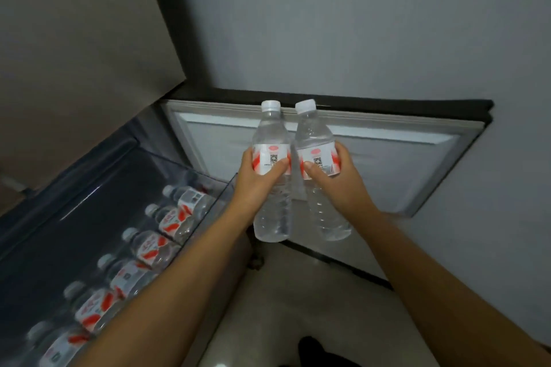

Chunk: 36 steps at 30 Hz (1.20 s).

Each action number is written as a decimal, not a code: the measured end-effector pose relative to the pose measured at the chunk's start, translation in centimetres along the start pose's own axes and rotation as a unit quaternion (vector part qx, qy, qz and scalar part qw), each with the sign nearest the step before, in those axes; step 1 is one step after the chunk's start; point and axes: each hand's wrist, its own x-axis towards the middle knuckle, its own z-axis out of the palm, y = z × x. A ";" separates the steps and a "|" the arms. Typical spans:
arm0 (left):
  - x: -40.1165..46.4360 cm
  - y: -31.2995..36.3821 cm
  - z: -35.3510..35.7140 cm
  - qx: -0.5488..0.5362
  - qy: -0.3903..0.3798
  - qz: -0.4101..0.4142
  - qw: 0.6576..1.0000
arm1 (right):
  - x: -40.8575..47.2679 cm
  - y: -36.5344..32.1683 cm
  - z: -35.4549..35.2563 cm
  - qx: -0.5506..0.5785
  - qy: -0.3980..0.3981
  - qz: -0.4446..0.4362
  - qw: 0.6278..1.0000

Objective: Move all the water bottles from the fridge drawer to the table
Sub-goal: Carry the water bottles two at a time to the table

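Observation:
My left hand (258, 185) grips a clear water bottle (272, 134) with a white cap and a red-and-white label, held upright. Beside it, my right hand (334, 182) grips a second such water bottle (316, 135), tilted slightly right. Both bottles hang in the air in front of the open fridge door (402, 170), almost touching each other. To the lower left, the pulled-out fridge drawer (98, 188) holds several more bottles (176, 217) lying on their sides in a row. No table is in view.
The grey fridge front (74, 53) rises at the upper left. A plain wall (357, 18) fills the upper right. Pale floor (283, 307) lies below my arms, with a dark shape, cut off by the frame, at the bottom edge.

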 end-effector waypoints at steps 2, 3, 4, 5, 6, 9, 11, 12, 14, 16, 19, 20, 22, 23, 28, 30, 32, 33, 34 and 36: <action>-0.7 0.3 1.4 0.019 -0.050 0.026 0.998 | -1.4 0.5 -1.7 -0.003 0.075 0.005 0.997; -0.9 0.4 2.1 0.027 -0.073 0.036 0.996 | -2.0 0.9 -2.4 -0.008 0.111 0.006 0.994; -1.3 0.2 3.3 0.030 -0.106 0.042 0.993 | -3.1 1.4 -3.7 -0.014 0.151 0.011 0.988; -2.0 0.2 4.6 0.032 -0.130 0.050 0.990 | -4.2 1.9 -4.9 -0.018 0.183 0.019 0.983; -2.3 0.1 5.2 0.031 -0.138 0.060 0.988 | -4.7 2.1 -5.7 -0.023 0.199 0.026 0.979; -4.5 0.1 9.8 0.037 -0.221 0.070 0.972 | -8.8 3.5 -10.2 -0.033 0.292 0.075 0.953; -5.9 0.1 12.5 0.043 -0.261 0.079 0.961 | -11.5 4.2 -12.8 -0.051 0.338 0.102 0.934; -6.7 0.4 14.0 0.044 -0.280 0.084 0.955 | -13.0 4.5 -14.2 -0.054 0.369 0.112 0.921; -8.5 0.9 17.1 0.042 -0.318 0.096 0.942 | -16.0 5.0 -16.9 -0.065 0.425 0.137 0.893; -10.5 1.4 20.1 0.053 -0.357 0.110 0.926 | -18.7 5.6 -19.2 -0.072 0.464 0.156 0.869; -14.5 2.7 25.3 0.072 -0.405 0.145 0.900 | -23.1 6.6 -23.2 -0.079 0.520 0.171 0.833; -16.0 3.2 27.0 0.075 -0.416 0.154 0.893 | -24.5 6.7 -24.5 -0.083 0.533 0.176 0.824; -18.9 3.8 30.2 0.074 -0.442 0.171 0.878 | -27.1 6.9 -27.1 -0.087 0.556 0.182 0.806; -20.3 4.0 31.7 0.075 -0.456 0.176 0.869 | -28.3 7.2 -28.4 -0.086 0.568 0.185 0.797; -29.2 4.7 40.1 0.083 -0.500 0.200 0.839 | -36.0 8.9 -36.2 -0.068 0.614 0.187 0.764; -32.1 4.9 43.0 0.090 -0.515 0.209 0.827 | -38.7 8.9 -38.5 -0.071 0.631 0.185 0.750; -35.6 5.2 45.9 0.092 -0.533 0.216 0.813 | -41.8 9.2 -40.8 -0.071 0.650 0.179 0.735; -37.1 5.4 47.0 0.094 -0.541 0.219 0.807 | -43.2 9.3 -41.7 -0.067 0.658 0.178 0.729; -38.8 5.5 48.2 0.097 -0.555 0.220 0.797 | -44.8 9.5 -42.6 -0.064 0.667 0.180 0.720; -42.0 5.6 50.4 0.103 -0.583 0.226 0.773 | -47.8 10.2 -44.1 -0.056 0.690 0.183 0.698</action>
